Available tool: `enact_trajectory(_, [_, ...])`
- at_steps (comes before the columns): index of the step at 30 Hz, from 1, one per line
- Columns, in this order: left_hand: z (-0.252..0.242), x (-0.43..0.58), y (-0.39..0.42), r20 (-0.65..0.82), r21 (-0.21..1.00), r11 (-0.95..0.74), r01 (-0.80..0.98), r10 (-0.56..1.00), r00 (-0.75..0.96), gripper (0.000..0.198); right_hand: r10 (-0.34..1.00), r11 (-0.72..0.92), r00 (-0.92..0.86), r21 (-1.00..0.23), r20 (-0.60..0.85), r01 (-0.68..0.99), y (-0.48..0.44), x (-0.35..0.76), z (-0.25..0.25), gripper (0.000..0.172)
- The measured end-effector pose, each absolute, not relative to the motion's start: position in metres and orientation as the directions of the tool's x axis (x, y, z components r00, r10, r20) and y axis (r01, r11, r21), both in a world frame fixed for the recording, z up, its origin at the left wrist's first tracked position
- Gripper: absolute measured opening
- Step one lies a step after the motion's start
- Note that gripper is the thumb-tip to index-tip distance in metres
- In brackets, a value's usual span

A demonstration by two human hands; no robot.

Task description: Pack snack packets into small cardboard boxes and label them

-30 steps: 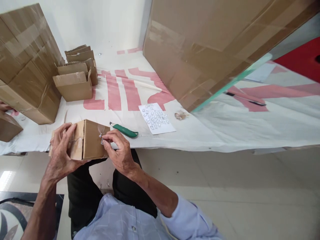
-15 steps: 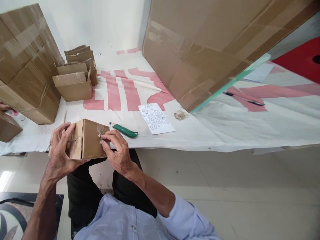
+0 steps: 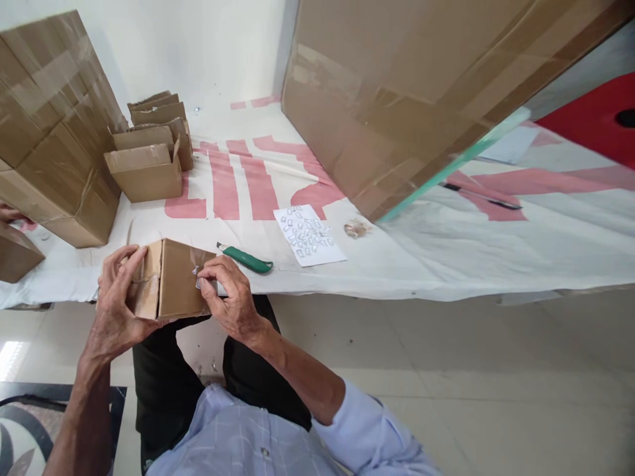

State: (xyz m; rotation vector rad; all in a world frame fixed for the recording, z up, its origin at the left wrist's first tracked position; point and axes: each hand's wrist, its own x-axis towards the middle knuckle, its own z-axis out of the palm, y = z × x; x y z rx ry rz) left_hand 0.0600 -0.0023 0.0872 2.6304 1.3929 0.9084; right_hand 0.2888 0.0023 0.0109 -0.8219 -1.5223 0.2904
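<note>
My left hand grips a small brown cardboard box by its left end, thumb below and fingers over the top. The box is tilted at the table's front edge, above my lap. My right hand is closed in a pinch at the box's right side, on a small clear piece of tape by a whitish crumpled bit on the cardboard. Just beyond that hand lies a green utility knife with its blade end toward the box. To its right rests a white sheet bearing several small clear pieces.
Stacked taped cartons stand at the left, with open small boxes beside them. A large carton leans over the right side. A black pen lies on the white cloth. Another person's hand shows at the far left.
The box and both hands have shifted very slightly left and down. My right hand keeps its pinch at the same spot on the box.
</note>
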Motion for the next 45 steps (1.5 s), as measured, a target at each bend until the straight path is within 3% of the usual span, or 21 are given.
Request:
enact_trajectory(6, [0.0851,0.0599,-0.0013,0.490,0.303,-0.600,0.741,0.764,0.418,0.105,0.692,0.667,0.060,-0.669,0.720,0.328,0.0028,0.2890,0.0081,0.011])
enact_trajectory(12, [0.0857,0.0608,-0.0007,0.496,0.296,-0.579,0.760,0.773,0.396,0.103,0.641,0.684,0.109,-0.630,0.760,0.368,0.0011,0.2861,0.0054,0.014])
enact_trajectory(39, [0.0862,0.0647,-0.0032,0.497,0.324,-0.567,0.758,0.783,0.373,0.103,0.677,0.681,0.082,-0.664,0.732,0.307,0.0073,0.2860,0.0083,0.014])
enact_trajectory(45, [0.0846,0.0633,-0.0030,0.503,0.310,-0.564,0.765,0.780,0.372,0.103,0.646,0.664,0.151,-0.649,0.748,0.372,-0.0002,0.2810,0.0073,0.011])
